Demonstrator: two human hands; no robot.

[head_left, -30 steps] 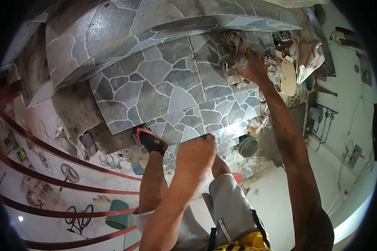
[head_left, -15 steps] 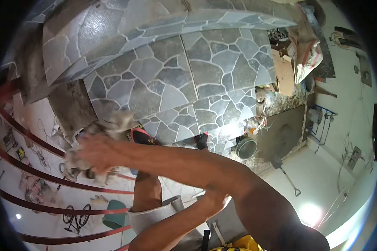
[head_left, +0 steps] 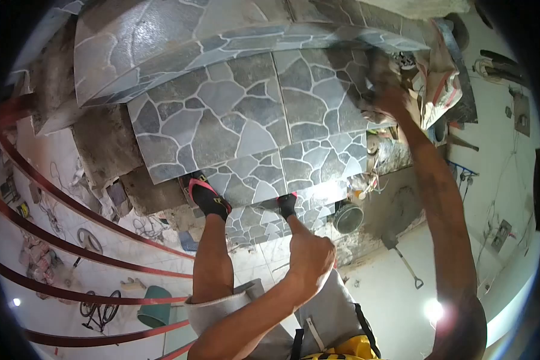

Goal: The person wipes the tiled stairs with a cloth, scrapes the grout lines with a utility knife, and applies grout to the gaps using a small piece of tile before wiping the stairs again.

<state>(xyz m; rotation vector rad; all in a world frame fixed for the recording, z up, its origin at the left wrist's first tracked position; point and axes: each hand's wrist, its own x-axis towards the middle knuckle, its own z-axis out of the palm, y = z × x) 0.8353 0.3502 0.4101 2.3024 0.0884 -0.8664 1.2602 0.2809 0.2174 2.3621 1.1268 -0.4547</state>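
My right hand [head_left: 393, 102] is stretched far out at the upper right, over the right end of the stone-patterned tiled step [head_left: 240, 114]. It is blurred by motion and closed on a greyish cloth [head_left: 381, 72], whose edges are smeared. My left hand [head_left: 314, 261] is a fist in front of my right knee, above the grey shorts [head_left: 330, 306]; its inner side is hidden, so what it holds, if anything, cannot be made out. Both feet, in black and pink footwear [head_left: 207, 195], stand at the lower steps.
Red curved rails [head_left: 96, 225] run along the left, with a green bin [head_left: 155, 306] and a bicycle [head_left: 100, 311] beyond them. At the right are a bucket [head_left: 348, 217], a shovel [head_left: 405, 259], a sack [head_left: 443, 90] and loose debris. Rough blocks [head_left: 105, 144] border the step's left end.
My right hand has swung with the cloth from the far left to the upper right, uncovering the step's left end and my left foot. My left fist has risen slightly. The view has shifted a little.
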